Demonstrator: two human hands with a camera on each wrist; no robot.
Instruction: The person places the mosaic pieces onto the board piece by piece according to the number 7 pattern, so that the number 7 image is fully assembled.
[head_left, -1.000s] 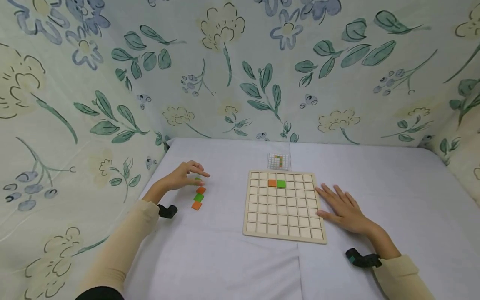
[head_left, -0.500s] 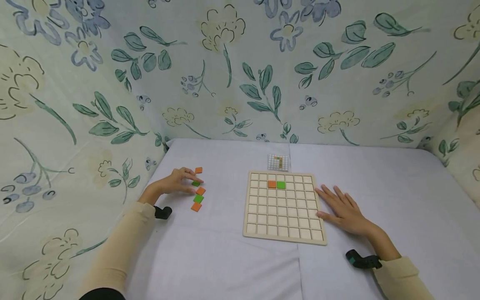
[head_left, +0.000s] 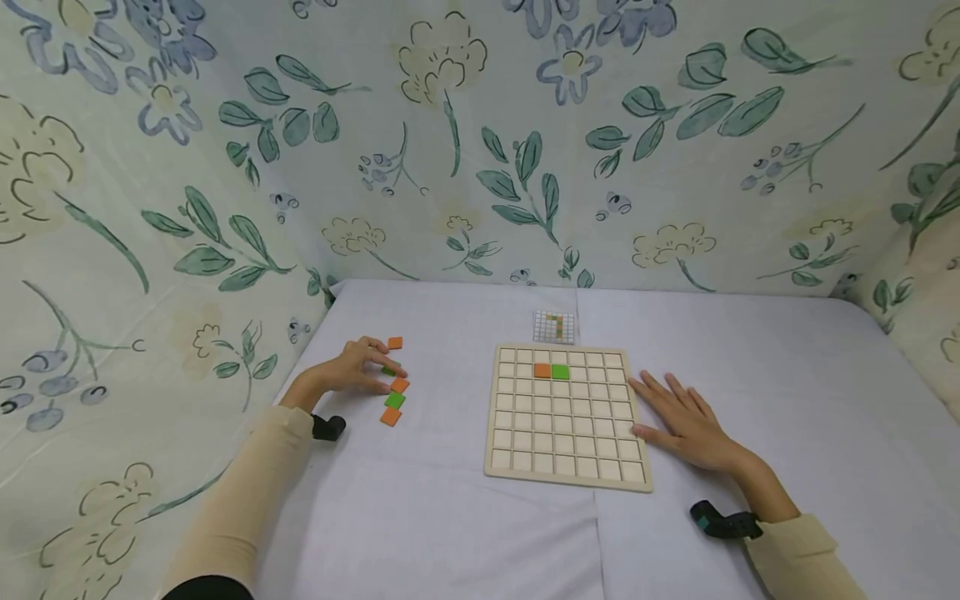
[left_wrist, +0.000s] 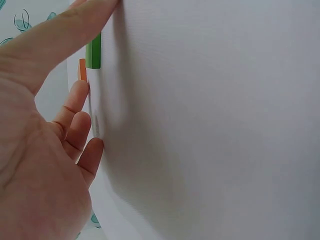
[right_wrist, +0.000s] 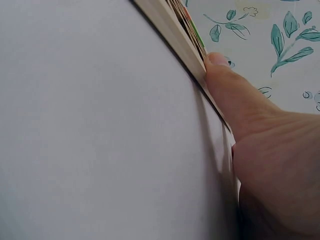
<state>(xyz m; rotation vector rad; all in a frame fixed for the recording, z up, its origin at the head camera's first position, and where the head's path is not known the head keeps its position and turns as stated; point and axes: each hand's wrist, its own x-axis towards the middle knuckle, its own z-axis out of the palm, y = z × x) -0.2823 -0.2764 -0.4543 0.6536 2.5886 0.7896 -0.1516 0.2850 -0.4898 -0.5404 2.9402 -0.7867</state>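
Observation:
In the head view my left hand [head_left: 351,367] reaches over a column of small square tiles on the cloth. Its fingers bend loosely above a green tile [head_left: 387,371], partly hidden under them; the thumb lies just nearer. The left wrist view has a green tile [left_wrist: 93,52] between thumb and fingers, with an orange tile [left_wrist: 82,69] beyond. My right hand [head_left: 693,425] lies with fingers spread, its fingertips touching the right edge of a wooden grid board [head_left: 566,479]. On the board, an orange tile [head_left: 542,371] and a green tile [head_left: 560,372] sit side by side.
Below the left hand lie an orange tile [head_left: 400,385], another green tile [head_left: 394,401] and an orange tile [head_left: 391,416]. One more orange tile [head_left: 395,342] is above it. A small pattern card [head_left: 554,327] lies behind the board. Floral cloth [head_left: 480,167] hangs behind the white tabletop.
The left hand has moved back slightly left and down, from above the farthest orange tile to the green tile, uncovering that orange one. My right hand has stayed at the board's edge.

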